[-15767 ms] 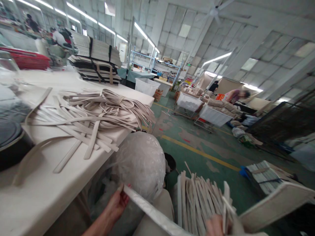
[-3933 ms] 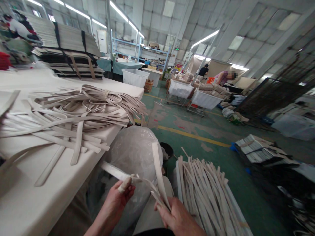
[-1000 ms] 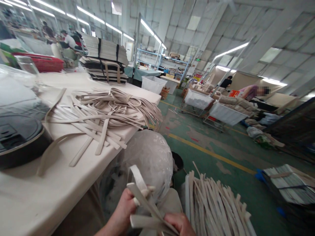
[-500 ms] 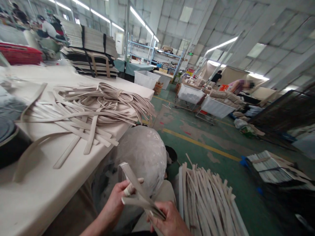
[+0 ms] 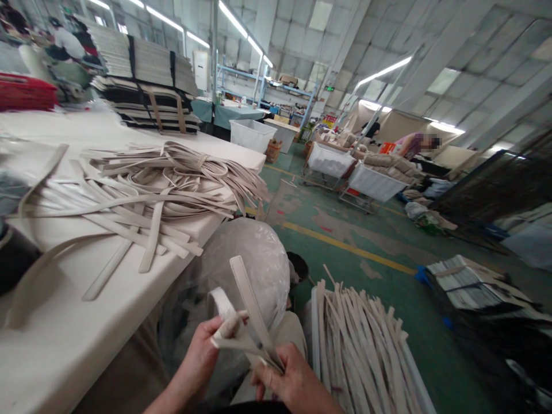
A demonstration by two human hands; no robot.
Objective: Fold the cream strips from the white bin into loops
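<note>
At the bottom centre, my left hand (image 5: pixel 202 352) and my right hand (image 5: pixel 290 382) both pinch a folded pale beige strip (image 5: pixel 246 303). One end of the strip sticks up between the hands; a loop curls over my left thumb, which wears white tape. A crate of upright beige strips (image 5: pixel 361 349) stands just right of my right hand. A loose heap of similar strips (image 5: pixel 155 187) lies on the white table (image 5: pixel 77 339) to the left.
A large clear plastic bag (image 5: pixel 245 261) bulges beyond my hands. Strapped stacks of sheets (image 5: pixel 142 80) sit at the table's far end. White carts (image 5: pixel 371 181) and a bent-over person (image 5: pixel 414 144) are across the green floor. Bundled sheets (image 5: pixel 474 282) lie at right.
The strip's free end has swung more upright between my hands, and the loop over my left thumb is more open. The view has shifted slightly left.
</note>
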